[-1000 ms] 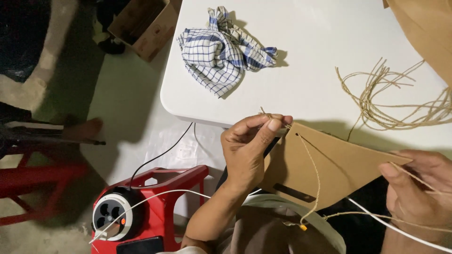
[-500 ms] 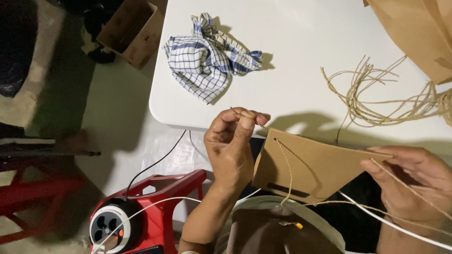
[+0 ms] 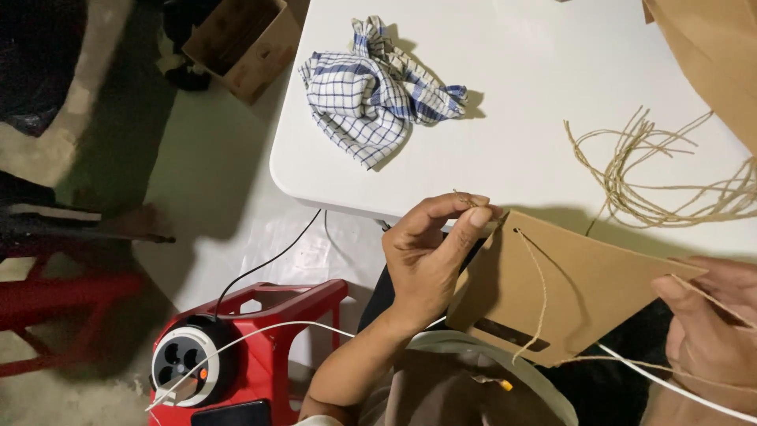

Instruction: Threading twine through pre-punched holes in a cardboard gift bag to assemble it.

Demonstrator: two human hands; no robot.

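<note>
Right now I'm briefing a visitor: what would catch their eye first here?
The left hand pinching twine at the corner of a brown paper bag, low in the middle, the right hand gripping its other end. Behind, a crumpled blue-checked cloth lies on the white table; a red stool stands bottom left.

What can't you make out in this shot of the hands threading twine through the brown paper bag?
Head view:
- Right hand: cut off by the right edge and corner.
- Twine end: pinched out of sight in left hand fingertips.
- Paper bag: far corner covered by the right hand.
- Loose twine bundle: runs off the right edge.
</note>
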